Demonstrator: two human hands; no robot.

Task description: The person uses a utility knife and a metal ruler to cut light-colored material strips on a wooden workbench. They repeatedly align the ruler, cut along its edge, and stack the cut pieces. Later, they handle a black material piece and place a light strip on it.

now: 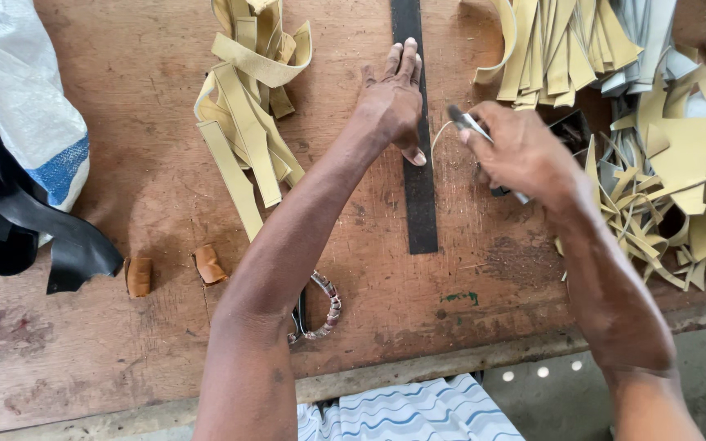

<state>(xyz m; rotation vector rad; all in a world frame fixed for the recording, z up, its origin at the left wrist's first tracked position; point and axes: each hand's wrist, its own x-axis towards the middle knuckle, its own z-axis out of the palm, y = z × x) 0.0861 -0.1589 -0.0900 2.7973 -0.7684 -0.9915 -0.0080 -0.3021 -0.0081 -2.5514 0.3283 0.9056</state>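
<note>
One head-worn camera looks steeply down, close over the wooden workbench [124, 163].

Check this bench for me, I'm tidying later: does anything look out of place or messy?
Mostly offcuts: tan strips lie tangled left of the black ruler, and a bigger jumble of scraps spreads at the right edge.

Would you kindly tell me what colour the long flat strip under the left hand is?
Black: the strip is pressed down by the left hand, seen in the head view.
</note>
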